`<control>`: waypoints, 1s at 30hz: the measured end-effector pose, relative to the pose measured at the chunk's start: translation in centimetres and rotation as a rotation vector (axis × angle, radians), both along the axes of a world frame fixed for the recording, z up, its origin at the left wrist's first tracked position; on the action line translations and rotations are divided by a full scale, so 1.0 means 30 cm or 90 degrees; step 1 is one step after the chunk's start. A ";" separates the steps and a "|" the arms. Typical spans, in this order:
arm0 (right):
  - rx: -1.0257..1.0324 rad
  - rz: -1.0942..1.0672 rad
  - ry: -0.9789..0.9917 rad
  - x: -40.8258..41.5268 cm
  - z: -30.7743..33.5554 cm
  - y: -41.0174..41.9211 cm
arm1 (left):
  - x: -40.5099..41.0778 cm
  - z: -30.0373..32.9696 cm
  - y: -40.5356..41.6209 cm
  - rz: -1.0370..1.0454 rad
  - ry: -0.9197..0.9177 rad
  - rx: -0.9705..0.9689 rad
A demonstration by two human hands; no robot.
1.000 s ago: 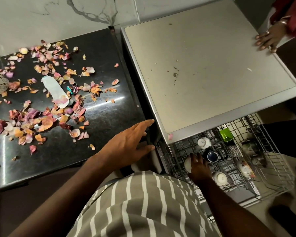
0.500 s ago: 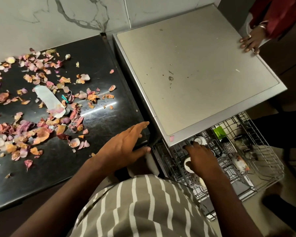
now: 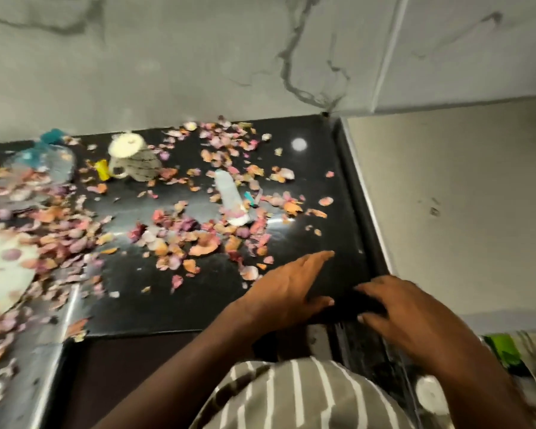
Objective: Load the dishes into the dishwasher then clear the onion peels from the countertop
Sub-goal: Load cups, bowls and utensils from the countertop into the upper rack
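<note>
We find the onion peels (image 3: pixel 180 236) uncleared: they lie scattered over most of the black table (image 3: pixel 338 230), thickest twd its left side and thin nr its right edge, w/ a patterned mug (image 3: pixel 136 164) tipped among them at the back, so dish loading looks incomplete too. Dishwasher rack (image 3: pixel 508 360) shows only at the table's lower right, blurred, contents unclear. Left hand (image 3: pixel 287 289) rests flat, fingers straight, on the table's front-right corner; right hand (image 3: pixel 409 314) hovers just beside it, fingers loosely spread, holding nothing.
</note>
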State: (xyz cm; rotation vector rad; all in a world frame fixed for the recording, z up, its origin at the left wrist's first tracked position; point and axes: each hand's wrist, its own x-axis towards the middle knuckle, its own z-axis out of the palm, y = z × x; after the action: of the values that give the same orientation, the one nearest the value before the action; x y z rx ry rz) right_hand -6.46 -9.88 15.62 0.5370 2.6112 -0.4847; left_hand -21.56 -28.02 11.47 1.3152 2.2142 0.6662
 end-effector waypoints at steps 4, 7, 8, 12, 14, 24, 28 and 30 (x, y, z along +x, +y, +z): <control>-0.020 0.081 0.014 -0.138 -0.009 -0.056 | -0.082 -0.019 -0.141 0.061 0.021 0.027; -0.039 0.132 0.020 -0.245 -0.019 -0.099 | -0.150 -0.026 -0.273 0.145 0.038 0.035; -0.046 0.140 0.022 -0.279 -0.016 -0.114 | -0.176 -0.017 -0.313 0.176 0.046 0.032; -0.081 0.145 0.039 -0.386 0.008 -0.176 | -0.341 0.024 -0.446 0.346 0.057 0.018; -0.093 0.146 0.044 -0.420 0.024 -0.201 | -0.456 0.044 -0.487 0.439 0.080 0.040; -0.121 0.081 -0.003 -0.381 0.092 -0.147 | -1.161 0.063 -0.552 0.650 0.196 -0.100; -0.119 0.029 0.013 -0.321 0.096 -0.117 | -1.273 0.030 -0.534 0.652 0.104 -0.111; -0.125 0.013 0.017 -0.293 0.086 -0.105 | -1.269 0.016 -0.526 0.680 0.093 -0.110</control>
State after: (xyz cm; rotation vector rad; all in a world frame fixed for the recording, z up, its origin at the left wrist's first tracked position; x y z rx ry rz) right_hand -15.25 -13.04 18.19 0.4410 2.5543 -0.7354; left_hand -59.62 -43.80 11.95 -0.0088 2.9344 0.6919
